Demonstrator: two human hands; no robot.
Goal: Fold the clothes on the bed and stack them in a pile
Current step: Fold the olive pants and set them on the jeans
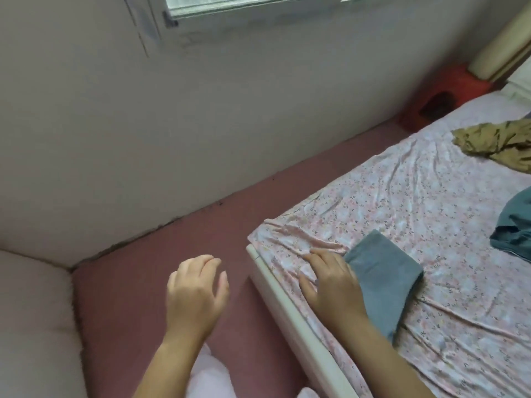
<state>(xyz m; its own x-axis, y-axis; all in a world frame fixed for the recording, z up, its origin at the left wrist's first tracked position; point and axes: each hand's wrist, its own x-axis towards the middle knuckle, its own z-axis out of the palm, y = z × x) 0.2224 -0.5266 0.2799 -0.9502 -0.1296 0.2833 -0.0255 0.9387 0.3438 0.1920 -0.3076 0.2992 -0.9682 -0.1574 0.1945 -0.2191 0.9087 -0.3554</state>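
Blue-grey cloth folded on bed; right hand flat beside it, left hand empty, loosely curled (over floor). Next, likely: reach for olive garment.

Bed sheet: pale pink, small floral print. Folded cloth: slate blue. Crumpled garment: olive-tan. Second garment: teal. Floor: dusty maroon. Stool: red.

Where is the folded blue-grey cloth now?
The folded blue-grey cloth lies lower right in the head view, on the floral sheet, beside the right hand.
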